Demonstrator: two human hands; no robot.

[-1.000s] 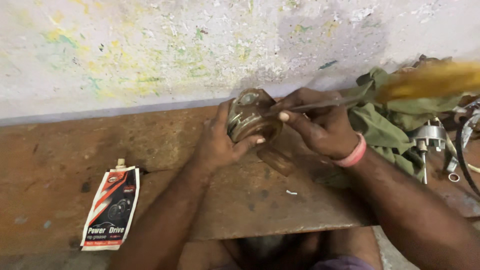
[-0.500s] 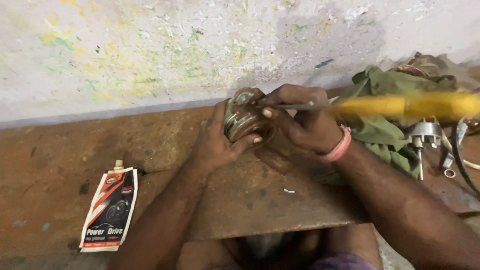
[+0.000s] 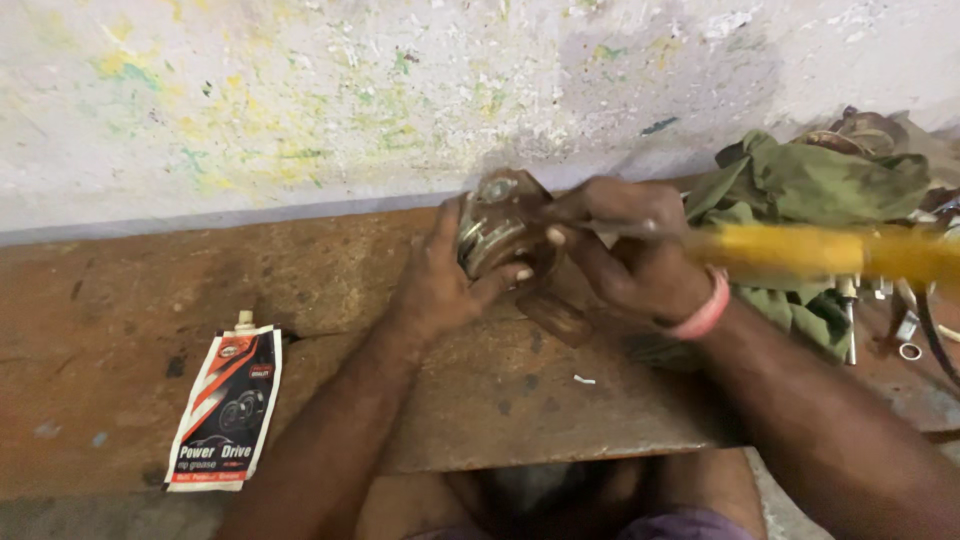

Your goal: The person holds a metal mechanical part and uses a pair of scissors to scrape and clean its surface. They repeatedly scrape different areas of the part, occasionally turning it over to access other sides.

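Observation:
My left hand (image 3: 440, 280) grips a round, greasy metal part (image 3: 492, 228) and holds it tilted above a rusty metal bench (image 3: 120, 330). My right hand (image 3: 625, 255) is closed on a screwdriver with a yellow handle (image 3: 820, 252); its thin shaft runs left to the metal part, and the tip is hidden there. A pink band sits on my right wrist (image 3: 705, 312). Both hands meet at the part near the back of the bench, close to the wall.
A white, red and black grease pouch (image 3: 228, 408) lies flat at the left front of the bench. Crumpled green cloth (image 3: 800, 200) and several small metal pieces (image 3: 905, 320) lie at the right. A paint-flecked wall (image 3: 300, 100) rises behind.
The screwdriver's yellow handle has dropped from a raised slant to nearly level, and my right hand has shifted left over the metal part. My left hand keeps its grip.

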